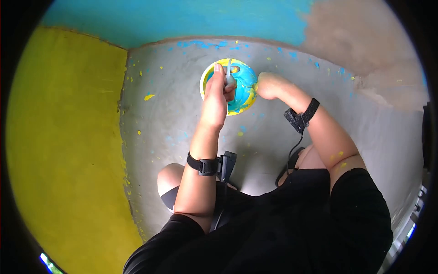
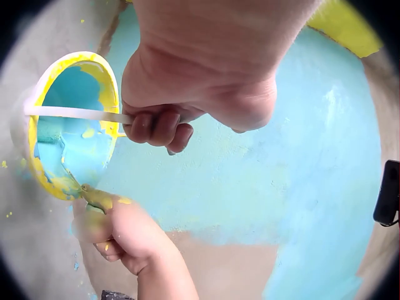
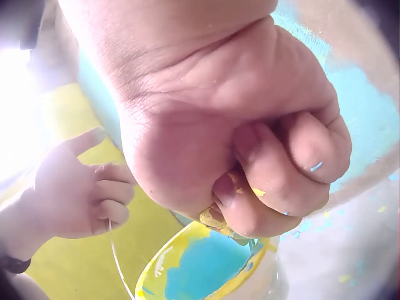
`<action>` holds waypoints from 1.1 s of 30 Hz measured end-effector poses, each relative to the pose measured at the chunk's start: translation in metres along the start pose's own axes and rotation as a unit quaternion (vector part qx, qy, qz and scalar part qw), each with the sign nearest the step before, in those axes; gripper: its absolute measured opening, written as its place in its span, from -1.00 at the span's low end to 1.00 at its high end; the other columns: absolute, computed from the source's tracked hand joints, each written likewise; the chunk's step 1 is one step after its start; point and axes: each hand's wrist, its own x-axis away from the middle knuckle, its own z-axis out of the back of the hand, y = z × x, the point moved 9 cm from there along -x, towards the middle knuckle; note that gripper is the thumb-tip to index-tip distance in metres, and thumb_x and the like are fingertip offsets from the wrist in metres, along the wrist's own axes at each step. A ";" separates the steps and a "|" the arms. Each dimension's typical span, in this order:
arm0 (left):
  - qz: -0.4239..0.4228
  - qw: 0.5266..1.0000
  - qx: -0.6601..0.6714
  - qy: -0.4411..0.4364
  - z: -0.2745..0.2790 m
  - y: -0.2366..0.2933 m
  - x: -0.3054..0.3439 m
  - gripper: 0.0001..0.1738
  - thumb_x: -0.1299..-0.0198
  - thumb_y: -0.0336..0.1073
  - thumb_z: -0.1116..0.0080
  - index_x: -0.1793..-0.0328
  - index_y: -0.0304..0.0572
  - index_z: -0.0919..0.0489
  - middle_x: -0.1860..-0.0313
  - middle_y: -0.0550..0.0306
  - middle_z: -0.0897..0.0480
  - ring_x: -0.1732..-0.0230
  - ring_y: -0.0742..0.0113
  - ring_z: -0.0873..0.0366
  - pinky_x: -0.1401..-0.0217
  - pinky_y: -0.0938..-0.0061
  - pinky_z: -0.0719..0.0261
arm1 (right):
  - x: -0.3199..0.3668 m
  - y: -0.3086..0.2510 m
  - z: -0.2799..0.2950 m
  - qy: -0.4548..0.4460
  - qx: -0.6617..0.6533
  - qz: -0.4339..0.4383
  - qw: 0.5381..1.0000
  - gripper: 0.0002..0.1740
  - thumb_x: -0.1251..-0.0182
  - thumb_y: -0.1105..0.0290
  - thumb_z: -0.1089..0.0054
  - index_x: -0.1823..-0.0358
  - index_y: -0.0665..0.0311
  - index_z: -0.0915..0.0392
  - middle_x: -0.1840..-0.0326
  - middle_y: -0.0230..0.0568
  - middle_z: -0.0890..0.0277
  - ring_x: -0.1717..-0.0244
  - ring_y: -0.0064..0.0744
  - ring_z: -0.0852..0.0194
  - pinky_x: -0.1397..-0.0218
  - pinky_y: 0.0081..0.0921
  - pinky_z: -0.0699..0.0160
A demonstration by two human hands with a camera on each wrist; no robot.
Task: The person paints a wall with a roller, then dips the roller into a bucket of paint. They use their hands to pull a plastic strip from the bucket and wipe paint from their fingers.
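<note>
A white bucket (image 1: 203, 86), its rim smeared yellow, has blue paint inside with streaks of yellow. My left hand (image 1: 216, 100) holds the bucket's thin white bail handle (image 2: 75, 112), fingers curled round it above the opening. Close to the rim on the other side, my right hand (image 1: 272, 86) grips the paint-covered grip (image 2: 99, 200) of a small paint roller. The blue-coated roller head (image 2: 50, 131) and its bent wire frame (image 2: 70, 172) reach into the bucket. Yellow and blue specks mark the right fingers (image 3: 281, 181).
Grey floor (image 1: 173, 118) spattered with paint lies around the bucket. A yellow-green wall (image 1: 68, 137) rises at the left. Ahead is a wall partly coated blue (image 1: 182, 20), with a bare brownish patch (image 1: 351, 36) at the right. The person's knees are close behind the bucket.
</note>
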 end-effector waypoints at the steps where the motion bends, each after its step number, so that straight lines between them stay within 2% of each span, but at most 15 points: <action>1: -0.015 1.000 0.001 0.013 -0.003 0.000 0.002 -0.47 -0.54 0.23 0.19 0.22 -0.04 -0.45 0.49 0.44 -0.20 0.49 0.63 -0.03 0.44 0.61 0.00 | -0.001 0.000 -0.002 -0.009 0.002 0.016 1.000 -0.50 -0.44 0.13 -0.07 0.29 0.55 -0.68 0.31 0.32 -0.63 0.28 0.24 -0.66 0.21 0.00 -0.58; 2: -0.011 1.000 -0.003 0.009 -0.006 -0.001 0.003 -0.47 -0.54 0.23 0.19 0.22 -0.04 -0.45 0.49 0.44 -0.20 0.49 0.63 -0.03 0.44 0.61 0.00 | -0.004 0.001 -0.002 -0.008 -0.005 0.012 1.000 -0.50 -0.44 0.13 -0.07 0.29 0.55 -0.68 0.31 0.32 -0.63 0.28 0.24 -0.66 0.21 0.00 -0.58; 4: -0.031 0.999 -0.032 -0.018 -0.015 0.000 0.007 -0.45 -0.55 0.18 0.17 -0.05 -0.15 -0.58 0.47 0.43 -0.23 0.46 0.63 -0.05 0.42 0.62 -0.01 | -0.008 0.000 -0.007 -0.027 -0.013 0.039 0.999 -0.47 -0.47 0.08 -0.07 0.37 0.50 -0.68 0.46 0.20 -0.63 0.47 0.11 -0.65 0.40 -0.04 -0.55; 5: -0.046 0.998 -0.030 -0.038 -0.015 -0.003 0.006 -0.45 -0.57 0.11 0.17 -0.24 -0.20 -0.58 0.47 0.45 -0.28 0.47 0.65 -0.07 0.43 0.63 -0.01 | -0.011 0.002 -0.006 -0.025 -0.017 0.038 0.999 -0.47 -0.47 0.08 -0.07 0.37 0.50 -0.68 0.46 0.20 -0.63 0.47 0.11 -0.65 0.40 -0.04 -0.55; 7: -0.064 0.996 -0.036 -0.041 -0.012 0.004 0.007 -0.47 -0.58 0.08 0.18 -0.19 -0.19 -0.60 0.48 0.47 -0.28 0.49 0.66 -0.07 0.44 0.64 0.00 | -0.013 0.018 -0.019 -0.094 -0.159 -0.074 0.980 -0.51 -0.46 0.06 0.00 0.39 0.34 -0.66 0.54 -0.07 -0.58 0.62 -0.14 -0.48 0.53 -0.11 -0.42; 8: -0.084 0.995 -0.039 -0.041 -0.012 0.011 0.007 -0.50 -0.59 0.06 0.19 -0.13 -0.18 -0.62 0.50 0.48 -0.29 0.50 0.68 -0.07 0.46 0.64 0.01 | -0.012 0.020 -0.019 -0.094 -0.162 -0.074 0.980 -0.51 -0.46 0.06 0.00 0.39 0.34 -0.66 0.54 -0.07 -0.58 0.62 -0.14 -0.48 0.53 -0.11 -0.42; 10: -0.107 0.992 -0.064 -0.019 -0.010 0.023 0.006 -0.53 -0.60 -0.01 0.20 -0.06 -0.17 -0.65 0.58 0.51 -0.24 0.56 0.69 -0.02 0.50 0.64 0.06 | -0.005 0.010 -0.014 -0.102 -0.298 -0.035 0.949 -0.46 -0.49 -0.01 0.04 0.55 0.25 -0.50 0.67 -0.26 -0.36 0.74 -0.37 -0.21 0.66 -0.25 -0.18; 16: -0.122 0.988 -0.095 0.001 0.000 0.037 0.003 -0.51 -0.60 -0.03 0.24 -0.06 -0.27 -0.61 0.54 0.45 -0.18 0.56 0.64 0.00 0.48 0.62 0.05 | -0.003 0.008 -0.013 -0.065 -0.342 -0.028 0.937 -0.53 -0.47 0.04 0.05 0.53 0.21 -0.41 0.69 -0.33 -0.25 0.76 -0.49 0.00 0.70 -0.35 0.04; 20: -0.126 0.987 -0.099 0.008 0.006 0.040 0.003 -0.36 -0.59 0.12 0.36 -0.12 -0.31 -0.58 0.49 0.43 -0.20 0.49 0.62 -0.02 0.42 0.64 0.03 | 0.002 0.011 -0.008 -0.072 -0.400 -0.034 0.913 -0.53 -0.46 0.06 0.04 0.57 0.20 -0.37 0.70 -0.35 -0.23 0.77 -0.52 0.06 0.71 -0.35 0.11; 22: -0.135 0.987 -0.081 0.030 0.012 0.039 0.002 -0.34 -0.57 0.16 0.34 -0.14 -0.30 -0.56 0.48 0.44 -0.19 0.49 0.62 -0.02 0.42 0.64 0.03 | 0.007 0.009 -0.012 -0.120 -0.458 -0.034 0.880 -0.47 -0.50 0.01 0.01 0.65 0.09 -0.27 0.75 -0.54 -0.04 0.77 -0.63 0.18 0.71 -0.51 0.21; 23: -0.135 0.987 -0.081 0.029 0.012 0.039 0.002 -0.34 -0.57 0.16 0.34 -0.14 -0.30 -0.56 0.48 0.44 -0.19 0.49 0.62 -0.02 0.42 0.64 0.03 | 0.007 0.011 -0.011 -0.120 -0.458 -0.035 0.880 -0.47 -0.50 0.01 0.01 0.65 0.09 -0.27 0.75 -0.54 -0.04 0.77 -0.63 0.18 0.71 -0.51 0.21; 25: -0.117 0.989 -0.067 0.052 0.018 0.035 -0.001 -0.32 -0.56 0.22 0.33 -0.15 -0.28 -0.55 0.48 0.44 -0.19 0.48 0.61 -0.02 0.42 0.64 0.02 | 0.007 0.016 -0.006 -0.099 -0.381 -0.031 0.919 -0.50 -0.44 0.02 -0.03 0.60 0.19 -0.36 0.73 -0.39 -0.20 0.77 -0.53 0.06 0.72 -0.35 0.14; 29: -0.114 0.990 -0.086 0.012 0.012 0.036 -0.003 -0.29 -0.55 0.26 0.36 -0.14 -0.27 -0.53 0.48 0.43 -0.19 0.50 0.62 -0.02 0.42 0.63 0.01 | 0.015 0.021 0.006 -0.040 -0.320 -0.039 0.946 -0.32 -0.48 -0.15 -0.09 0.75 0.10 -0.25 0.81 -0.48 -0.09 0.79 -0.57 0.09 0.71 -0.40 0.09; 31: -0.085 0.992 -0.082 0.040 0.018 0.032 -0.003 -0.25 -0.54 0.32 0.39 -0.13 -0.26 -0.50 0.48 0.43 -0.20 0.51 0.61 -0.02 0.43 0.62 -0.01 | 0.016 0.016 0.021 0.038 -0.253 0.018 0.967 -0.25 -0.37 -0.22 -0.15 0.67 0.38 -0.52 0.78 -0.06 -0.35 0.79 -0.28 -0.21 0.64 -0.15 -0.22; 33: -0.079 0.995 -0.060 0.033 0.019 0.029 -0.005 -0.24 -0.53 0.34 0.39 -0.14 -0.25 -0.48 0.48 0.42 -0.20 0.51 0.61 -0.02 0.43 0.62 -0.01 | 0.022 0.016 0.025 0.043 -0.221 0.016 0.974 -0.20 -0.35 -0.25 -0.16 0.71 0.42 -0.51 0.79 0.01 -0.34 0.78 -0.21 -0.24 0.60 -0.13 -0.28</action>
